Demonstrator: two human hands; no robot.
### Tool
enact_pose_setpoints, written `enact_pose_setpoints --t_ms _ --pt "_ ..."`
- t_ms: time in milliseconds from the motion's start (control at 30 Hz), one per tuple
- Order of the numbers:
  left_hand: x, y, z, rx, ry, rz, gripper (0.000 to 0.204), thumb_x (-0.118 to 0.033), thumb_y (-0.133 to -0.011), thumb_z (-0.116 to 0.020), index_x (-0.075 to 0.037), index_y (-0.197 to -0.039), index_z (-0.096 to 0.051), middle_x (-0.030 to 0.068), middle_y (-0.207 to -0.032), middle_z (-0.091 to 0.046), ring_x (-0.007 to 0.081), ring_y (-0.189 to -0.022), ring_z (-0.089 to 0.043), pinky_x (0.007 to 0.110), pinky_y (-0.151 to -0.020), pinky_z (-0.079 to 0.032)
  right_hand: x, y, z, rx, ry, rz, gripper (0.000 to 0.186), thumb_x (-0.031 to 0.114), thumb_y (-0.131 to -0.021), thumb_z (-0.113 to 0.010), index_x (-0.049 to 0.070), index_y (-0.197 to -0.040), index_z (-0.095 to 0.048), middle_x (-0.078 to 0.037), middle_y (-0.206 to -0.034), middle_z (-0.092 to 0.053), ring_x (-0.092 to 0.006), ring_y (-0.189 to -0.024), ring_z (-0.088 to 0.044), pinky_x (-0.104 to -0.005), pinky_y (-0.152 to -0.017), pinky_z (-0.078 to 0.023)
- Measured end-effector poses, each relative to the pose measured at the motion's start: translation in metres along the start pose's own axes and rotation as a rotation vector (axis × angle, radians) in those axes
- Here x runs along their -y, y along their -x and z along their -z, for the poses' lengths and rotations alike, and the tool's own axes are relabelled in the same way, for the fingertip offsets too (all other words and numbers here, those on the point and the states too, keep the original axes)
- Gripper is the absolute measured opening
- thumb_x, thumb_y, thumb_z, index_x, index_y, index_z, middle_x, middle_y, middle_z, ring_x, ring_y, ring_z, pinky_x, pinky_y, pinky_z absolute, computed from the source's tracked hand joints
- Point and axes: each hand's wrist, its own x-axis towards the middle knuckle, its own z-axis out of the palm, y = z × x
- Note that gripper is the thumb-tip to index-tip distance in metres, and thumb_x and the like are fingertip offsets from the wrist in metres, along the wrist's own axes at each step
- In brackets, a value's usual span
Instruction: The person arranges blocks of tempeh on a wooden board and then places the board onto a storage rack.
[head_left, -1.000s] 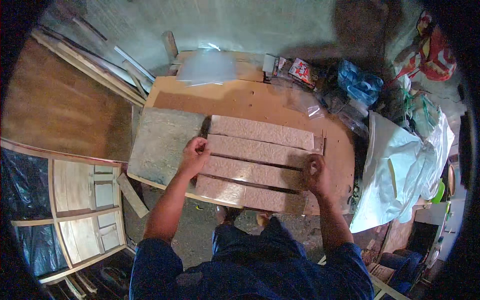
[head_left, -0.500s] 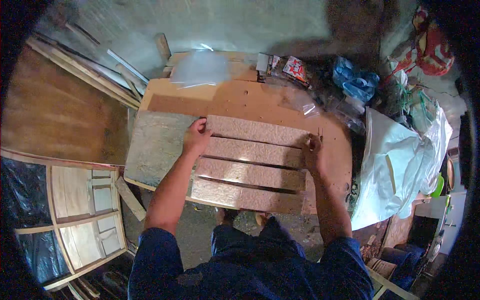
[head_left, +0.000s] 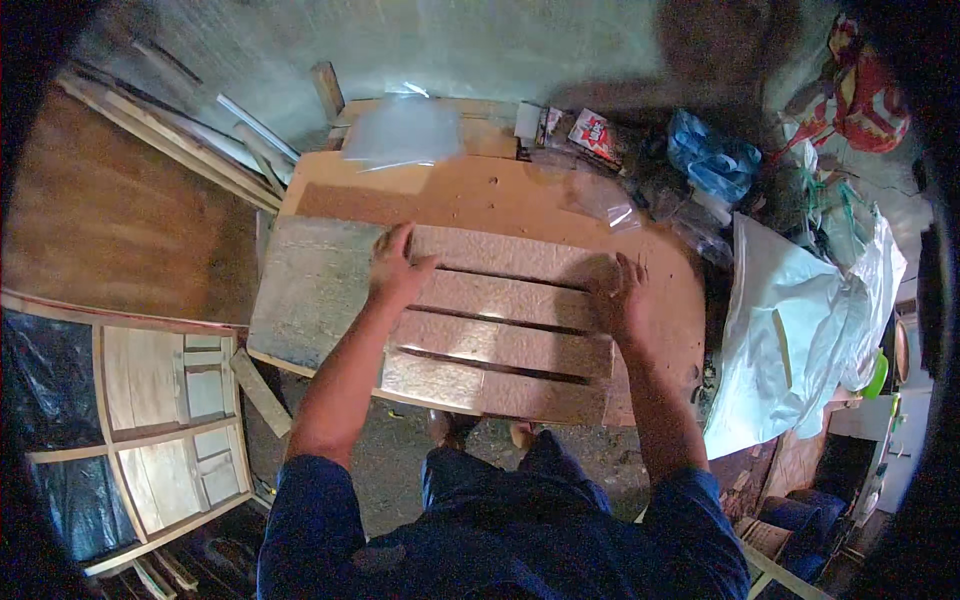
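Note:
Several flat, speckled tan strips lie side by side with narrow dark gaps between them. At the left end of the farthest strip (head_left: 500, 247), my left hand (head_left: 400, 268) rests with fingers and thumb apart. The thumb reaches over toward the gap below that strip. By the right ends of the far strips is my right hand (head_left: 624, 292), its fingers loosely spread and holding nothing I can see. The nearest strip (head_left: 540, 397) lies along the front edge. Under the left ends shows a weathered grey board (head_left: 310, 285).
The strips lie on a brown tabletop (head_left: 400, 190). At its back are clear plastic sheets (head_left: 405, 132), a small red-and-white packet (head_left: 592, 133) and a blue plastic bag (head_left: 712, 158). A white sack (head_left: 775, 330) stands right; a wooden frame (head_left: 110, 445) stands left.
Both hands have loosened from the corners of the farthest strip. The left thumb has spread to the right, and the right fingers have opened upward. The strips look almost unmoved.

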Motion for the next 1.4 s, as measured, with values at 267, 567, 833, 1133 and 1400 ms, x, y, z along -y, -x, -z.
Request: enact_pose_setpoints --t_ms 267,567,833,1133,1400 --pt "-0.049 -0.033 -0.009 0.441 -0.287 -0.221 0.083 -0.059 -0.067 -0.076 -0.014 -0.133 -0.053 0.0161 -0.139 -0.049 0.0361 -0.132 -0.04 0.058 -0.11 -0.023 0.051 -0.051 -0.013 0.508 0.388 0.176 0.089 0.069 -0.077 -0.062 0.007 -0.138 -0.045 -0.023 -0.135 -0.051 -0.0413 -0.128 -0.045 -0.0527 -0.109 -0.032" --pt "-0.033 -0.04 -0.021 0.496 -0.323 -0.179 0.091 -0.062 -0.067 -0.075 -0.016 -0.139 -0.046 0.0161 -0.146 -0.041 0.0362 -0.139 -0.031 0.059 -0.113 -0.018 0.055 -0.051 -0.015 0.545 0.372 0.156 0.086 0.068 -0.079 -0.06 0.006 -0.137 -0.046 -0.022 -0.138 -0.049 -0.0397 -0.13 -0.043 -0.053 -0.111 -0.029" --pt "-0.024 0.028 0.018 0.217 -0.216 -0.213 0.075 -0.042 -0.079 -0.074 -0.013 -0.141 -0.044 0.0177 -0.144 -0.038 0.039 -0.137 -0.031 0.057 -0.111 -0.021 0.028 0.012 0.009 0.033 0.161 0.253 0.061 0.029 -0.082 -0.074 0.006 -0.133 -0.05 -0.019 -0.124 -0.055 -0.0376 -0.121 -0.049 -0.0479 -0.102 -0.041" --pt "-0.017 0.147 0.054 0.064 -0.082 -0.01 0.069 -0.031 -0.083 -0.071 -0.014 -0.143 -0.042 0.0204 -0.147 -0.036 0.0403 -0.134 -0.036 0.054 -0.109 -0.028 0.028 0.134 0.037 0.098 -0.154 -0.19 0.045 0.009 -0.085 -0.069 0.003 -0.126 -0.054 -0.016 -0.115 -0.059 -0.03 -0.103 -0.059 -0.037 -0.09 -0.048" --pt "-0.023 0.179 0.062 0.003 -0.05 0.097 0.068 -0.035 -0.088 -0.066 -0.014 -0.147 -0.038 0.0224 -0.15 -0.033 0.0437 -0.138 -0.03 0.057 -0.111 -0.023 0.02 0.09 0.045 0.101 -0.144 -0.079 0.055 0.024 -0.079 -0.074 0.003 -0.126 -0.055 -0.022 -0.123 -0.056 -0.041 -0.111 -0.054 -0.0456 -0.095 -0.045"
